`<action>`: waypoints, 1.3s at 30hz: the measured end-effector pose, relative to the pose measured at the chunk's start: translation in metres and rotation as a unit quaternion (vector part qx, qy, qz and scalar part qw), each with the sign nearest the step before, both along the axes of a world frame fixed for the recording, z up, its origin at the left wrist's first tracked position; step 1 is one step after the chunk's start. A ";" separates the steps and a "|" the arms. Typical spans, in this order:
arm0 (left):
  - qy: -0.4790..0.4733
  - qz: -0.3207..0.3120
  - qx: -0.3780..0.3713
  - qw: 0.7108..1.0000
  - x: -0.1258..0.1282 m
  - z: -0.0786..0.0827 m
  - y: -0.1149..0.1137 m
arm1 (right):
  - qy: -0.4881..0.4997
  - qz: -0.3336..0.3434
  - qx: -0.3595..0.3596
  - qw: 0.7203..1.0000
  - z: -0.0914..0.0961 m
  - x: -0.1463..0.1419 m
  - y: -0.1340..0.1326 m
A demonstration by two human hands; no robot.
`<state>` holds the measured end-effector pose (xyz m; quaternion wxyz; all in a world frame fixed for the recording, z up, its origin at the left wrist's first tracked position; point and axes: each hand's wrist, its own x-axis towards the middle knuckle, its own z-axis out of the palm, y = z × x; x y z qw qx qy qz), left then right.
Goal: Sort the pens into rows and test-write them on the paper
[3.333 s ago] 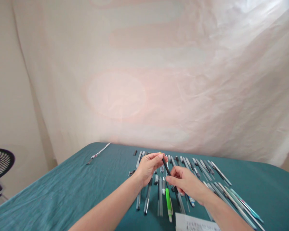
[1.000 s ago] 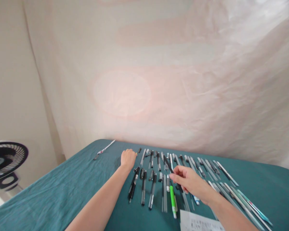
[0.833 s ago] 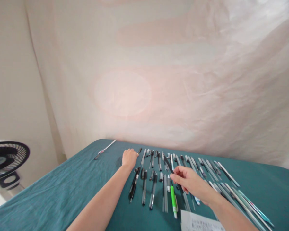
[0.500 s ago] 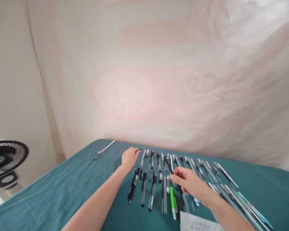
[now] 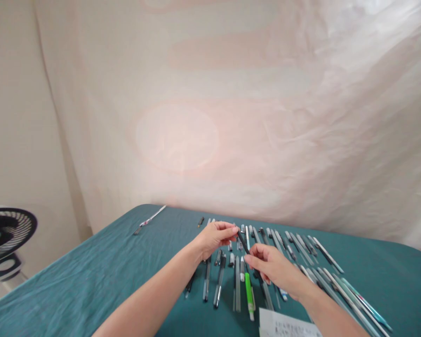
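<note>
A slim black pen (image 5: 243, 241) is held at a slant above the rows of pens. My right hand (image 5: 272, 266) is closed around its lower part, fingers pinched together. At the pen's upper end, my left hand (image 5: 219, 238) has its thumb and fingers closed on the tip. Below my hands lie several dark pens with clear barrels, among them a pen (image 5: 220, 283), and a bright green highlighter (image 5: 249, 295). A small dark pen cap (image 5: 200, 221) rests on the cloth beyond my left hand. My left hand and wrist cover part of the pens behind them.
More white and grey pens (image 5: 301, 248) lie in rows to the right on the green cloth (image 5: 101, 285). One pen (image 5: 150, 220) sits apart at the far left. Handwritten paper (image 5: 284, 324) is at the front edge. A black fan (image 5: 7, 238) stands left of the table.
My left hand has moved right from the far side of the table to the upper end of the black pen. A small dark cap now lies where it was. My right hand still holds the pen.
</note>
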<state>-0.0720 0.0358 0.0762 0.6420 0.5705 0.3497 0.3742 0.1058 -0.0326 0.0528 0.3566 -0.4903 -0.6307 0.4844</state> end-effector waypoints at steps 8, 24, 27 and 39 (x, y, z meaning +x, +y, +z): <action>-0.026 0.050 -0.022 0.998 -0.002 -0.002 0.006 | -0.021 0.007 0.002 1.000 -0.002 0.002 0.001; 0.156 0.267 0.069 0.948 -0.067 -0.013 0.103 | -0.041 0.018 -0.021 0.999 -0.002 0.008 0.003; 0.270 0.247 0.075 0.928 -0.064 -0.023 0.119 | -0.039 0.020 -0.021 0.999 -0.003 0.008 0.003; 0.529 0.213 0.106 0.815 -0.054 -0.041 0.123 | -0.044 0.012 -0.024 0.999 0.000 0.011 0.005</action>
